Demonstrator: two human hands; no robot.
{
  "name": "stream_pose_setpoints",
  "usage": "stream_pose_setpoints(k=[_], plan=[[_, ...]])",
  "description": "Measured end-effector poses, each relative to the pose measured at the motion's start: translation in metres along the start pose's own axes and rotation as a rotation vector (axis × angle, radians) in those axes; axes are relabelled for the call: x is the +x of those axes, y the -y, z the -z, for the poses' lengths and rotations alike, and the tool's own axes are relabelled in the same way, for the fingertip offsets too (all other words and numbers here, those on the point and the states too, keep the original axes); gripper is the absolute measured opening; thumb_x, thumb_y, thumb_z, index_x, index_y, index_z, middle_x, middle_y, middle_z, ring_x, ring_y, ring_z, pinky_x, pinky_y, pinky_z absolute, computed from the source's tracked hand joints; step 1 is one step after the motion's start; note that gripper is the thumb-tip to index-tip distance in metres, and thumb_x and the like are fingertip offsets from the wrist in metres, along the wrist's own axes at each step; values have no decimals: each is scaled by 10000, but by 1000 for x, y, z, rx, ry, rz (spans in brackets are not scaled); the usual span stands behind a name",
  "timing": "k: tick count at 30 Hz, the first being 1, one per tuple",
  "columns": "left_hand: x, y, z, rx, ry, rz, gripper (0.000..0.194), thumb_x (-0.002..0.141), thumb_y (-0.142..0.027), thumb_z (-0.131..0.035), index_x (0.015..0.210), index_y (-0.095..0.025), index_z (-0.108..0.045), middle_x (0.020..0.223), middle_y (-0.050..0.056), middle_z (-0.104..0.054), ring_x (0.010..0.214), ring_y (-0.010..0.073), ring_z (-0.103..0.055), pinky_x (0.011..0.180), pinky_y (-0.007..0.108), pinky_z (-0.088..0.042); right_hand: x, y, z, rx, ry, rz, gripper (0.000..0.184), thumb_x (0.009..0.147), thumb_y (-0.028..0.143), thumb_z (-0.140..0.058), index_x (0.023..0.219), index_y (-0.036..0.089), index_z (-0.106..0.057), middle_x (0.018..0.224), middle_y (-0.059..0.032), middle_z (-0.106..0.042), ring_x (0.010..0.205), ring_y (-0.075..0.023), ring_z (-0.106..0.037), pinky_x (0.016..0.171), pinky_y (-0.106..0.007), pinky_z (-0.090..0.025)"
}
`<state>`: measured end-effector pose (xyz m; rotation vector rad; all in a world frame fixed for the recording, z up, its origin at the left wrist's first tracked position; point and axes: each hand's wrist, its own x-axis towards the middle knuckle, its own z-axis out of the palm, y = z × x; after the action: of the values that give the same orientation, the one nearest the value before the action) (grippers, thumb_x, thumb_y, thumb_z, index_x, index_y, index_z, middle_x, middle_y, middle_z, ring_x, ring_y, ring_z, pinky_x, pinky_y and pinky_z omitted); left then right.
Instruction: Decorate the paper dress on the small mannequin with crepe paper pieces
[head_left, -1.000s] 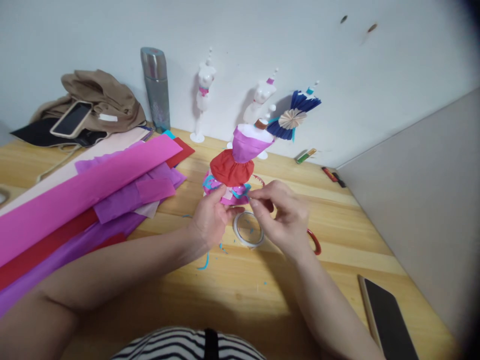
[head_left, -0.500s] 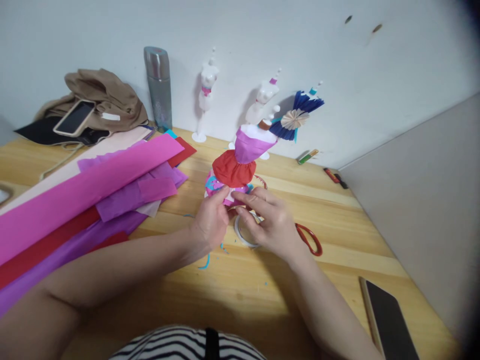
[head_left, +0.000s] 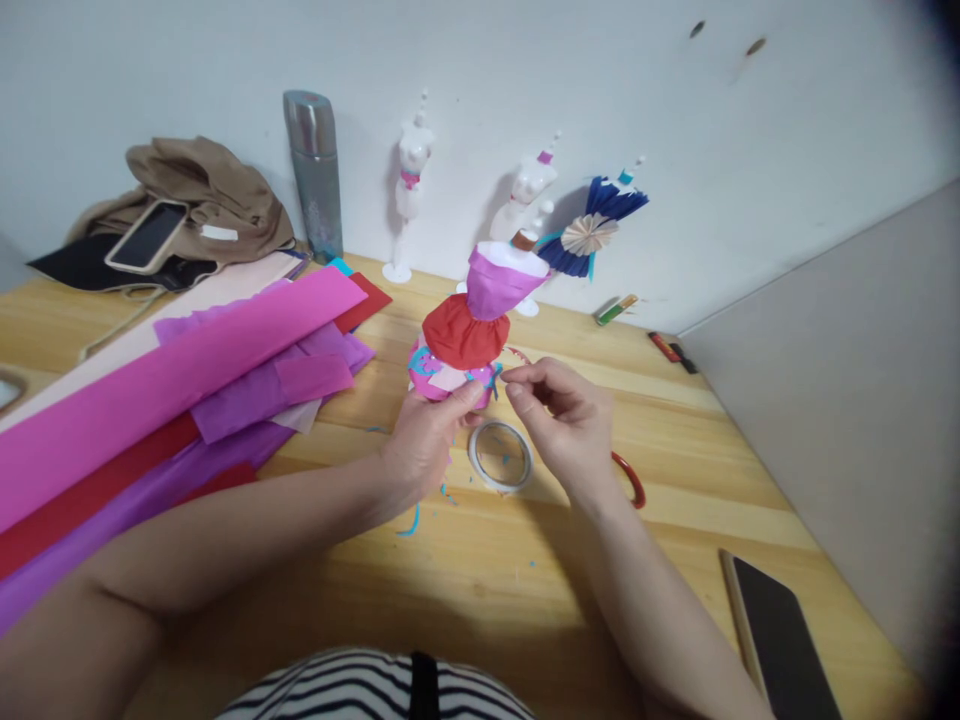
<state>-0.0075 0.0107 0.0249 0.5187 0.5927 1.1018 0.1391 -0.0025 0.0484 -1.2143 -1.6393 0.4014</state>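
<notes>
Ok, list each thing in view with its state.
Left grip, closed on doll
Right grip, thumb and forefinger close together
Doll, dressed
Bottle, upright, capped
Left phone, screen dark
Right phone, screen dark
Tape, lying flat
Red handle, partly hidden
Cloth, crumpled
Pink paper, flat
Leftmost mannequin, upright

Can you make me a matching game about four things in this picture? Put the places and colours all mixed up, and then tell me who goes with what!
Things:
1. Left hand
2. White ring
3. Puffy skirt
4. Tall bottle

Places and colours:
A. Red, just below a purple top
B. Standing upright by the wall, beside a brown cloth
C. Holding the dressed figure's pink lower part
D. Lying flat on the wooden table, near blue scraps

Right pairs: 1-C, 2-D, 3-A, 4-B
</notes>
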Motion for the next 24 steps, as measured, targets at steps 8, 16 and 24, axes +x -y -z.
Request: stream_pose_setpoints(k=[8, 16, 24], plan=[[2, 2, 2, -28, 26, 22, 189, 817, -230, -744, 991, -180, -693, 1040, 53, -717, 930, 184, -649, 777, 302, -477, 0, 7, -3, -131, 40, 257, 194, 870, 113, -598, 932, 215, -752, 677, -5, -578, 566, -127, -513, 499, -267, -415], [4, 2, 4, -32, 59, 26, 273, 843, -313, -722, 1083, -191, -676, 1077, 54, -715, 958, 194, -663, 773, 305, -485, 1, 3, 1, -157, 71, 304, 213, 886, 118, -589, 971, 221, -756, 720, -19, -609, 588, -130, -536, 504, -267, -440], [3, -1, 1, -37, 5, 56, 178, 838, -292, -714, 967, -176, -670, 957, 37, -713, 843, 162, -648, 730, 294, -476, 5, 6, 11, -149, 101, 241, 204, 865, 141, -603, 915, 256, -763, 717, -22, -620, 588, -151, -545, 528, -306, -450]])
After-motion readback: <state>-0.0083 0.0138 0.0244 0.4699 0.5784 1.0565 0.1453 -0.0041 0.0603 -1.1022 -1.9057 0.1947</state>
